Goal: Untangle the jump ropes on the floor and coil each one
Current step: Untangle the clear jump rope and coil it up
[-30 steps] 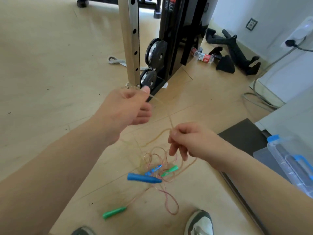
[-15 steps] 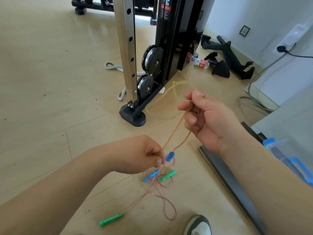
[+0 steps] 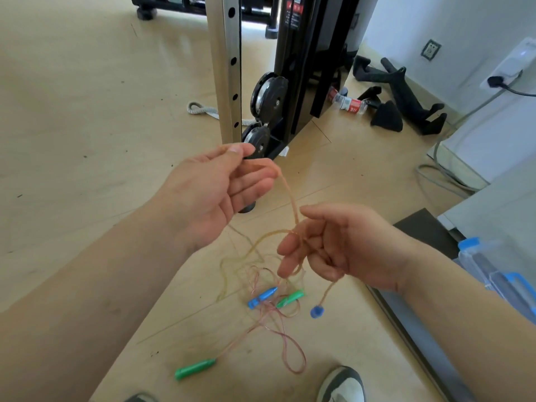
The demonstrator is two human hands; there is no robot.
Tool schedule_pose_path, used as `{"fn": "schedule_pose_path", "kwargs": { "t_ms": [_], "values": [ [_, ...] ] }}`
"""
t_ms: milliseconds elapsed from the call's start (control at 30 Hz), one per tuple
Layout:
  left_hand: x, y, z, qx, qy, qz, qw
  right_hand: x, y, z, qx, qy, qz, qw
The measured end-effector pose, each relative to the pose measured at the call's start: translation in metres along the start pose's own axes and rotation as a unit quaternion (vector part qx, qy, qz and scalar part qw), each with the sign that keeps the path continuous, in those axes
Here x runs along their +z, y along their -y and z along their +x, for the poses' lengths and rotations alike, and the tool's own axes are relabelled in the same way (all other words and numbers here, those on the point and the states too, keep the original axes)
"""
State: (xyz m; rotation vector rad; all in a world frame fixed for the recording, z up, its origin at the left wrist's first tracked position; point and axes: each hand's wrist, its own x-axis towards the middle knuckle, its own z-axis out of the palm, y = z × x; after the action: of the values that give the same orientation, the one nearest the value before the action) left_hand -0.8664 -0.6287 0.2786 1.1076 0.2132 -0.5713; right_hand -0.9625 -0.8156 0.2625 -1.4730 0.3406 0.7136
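1. Light wood-look plank floor (image 3: 87, 117), a bit scuffed and speckled with dirt.
2. Lying on it: a tangle of thin clear pinkish jump ropes (image 3: 272, 314) with a blue plastic handle (image 3: 262, 297) and two green plastic handles (image 3: 195, 369) (image 3: 291, 297).
3. Further back: a black gym machine base (image 3: 272, 146), a grey cord loop (image 3: 200, 109), a plastic bottle (image 3: 348, 102).

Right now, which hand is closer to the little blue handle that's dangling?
The right hand. The dangling blue handle hangs on rope just below its fingers. The left hand is higher up and farther away, pinching the same rope.
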Motion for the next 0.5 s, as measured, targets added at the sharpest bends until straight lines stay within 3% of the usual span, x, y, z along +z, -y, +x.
{"fn": "schedule_pose_path", "kwargs": {
  "t_ms": [100, 167, 200, 267, 367, 500],
  "values": [
    [-0.007, 0.000, 0.003, -0.020, -0.010, 0.039, 0.999, 0.002, 0.001, -0.002, -0.054, -0.009, -0.030, 0.998],
    [-0.011, 0.007, 0.003, -0.048, -0.025, 0.186, 0.981, 0.005, 0.002, 0.001, -0.091, -0.088, -0.010, 0.992],
    [-0.011, 0.011, 0.002, -0.059, -0.009, 0.261, 0.964, 0.007, 0.003, 0.003, -0.109, -0.123, 0.020, 0.986],
    [-0.008, 0.024, -0.005, -0.086, 0.106, 0.339, 0.931, 0.009, 0.007, 0.005, -0.131, -0.157, 0.077, 0.976],
    [-0.006, 0.036, -0.018, -0.131, 0.275, 0.415, 0.857, 0.010, 0.012, 0.008, -0.150, -0.169, 0.113, 0.968],
    [-0.021, 0.048, -0.014, -0.064, 0.261, 0.634, 0.725, -0.002, 0.018, 0.004, -0.168, -0.220, 0.211, 0.937]
  ]
}}
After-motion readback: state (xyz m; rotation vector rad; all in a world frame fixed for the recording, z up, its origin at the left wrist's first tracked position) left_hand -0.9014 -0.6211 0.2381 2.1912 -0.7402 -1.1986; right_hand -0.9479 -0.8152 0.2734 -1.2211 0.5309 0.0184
